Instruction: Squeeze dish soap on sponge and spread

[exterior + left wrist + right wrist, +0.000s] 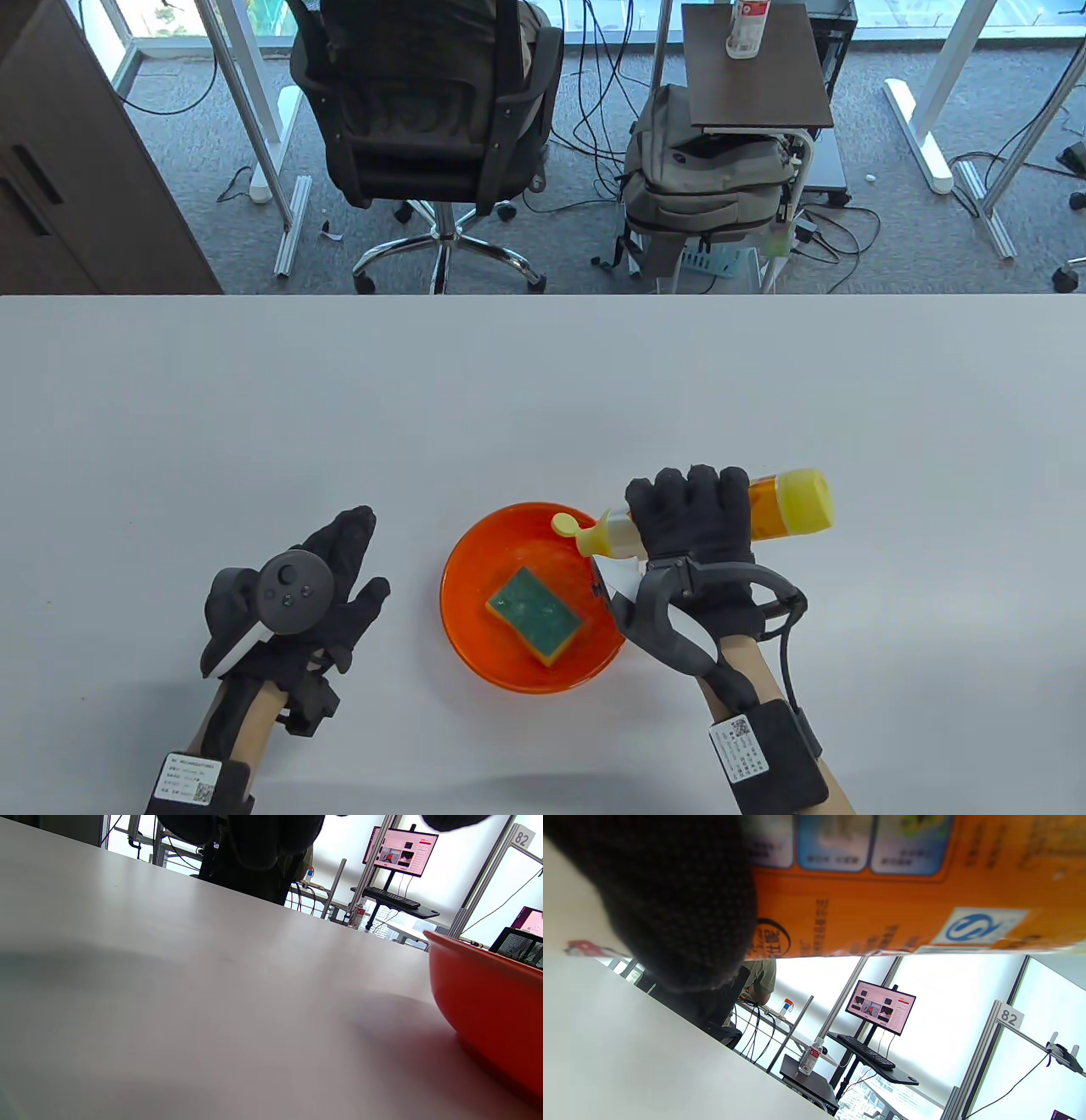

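orange bowl (475, 552), green-yellow sponge (533, 604), yellow bottle (780, 505)

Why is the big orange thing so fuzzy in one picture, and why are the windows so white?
In the right wrist view the bottle sits almost against the lens, so its label is out of focus, and the glove fingers are a dark blur. In both wrist views the windows glare white. In the left wrist view the bowl casts a soft shadow on the table.

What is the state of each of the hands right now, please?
Left hand: open, fingers spread, holding nothing, beside the orange bowl.
Right hand: closed around the dish soap bottle, tipped toward the bowl.
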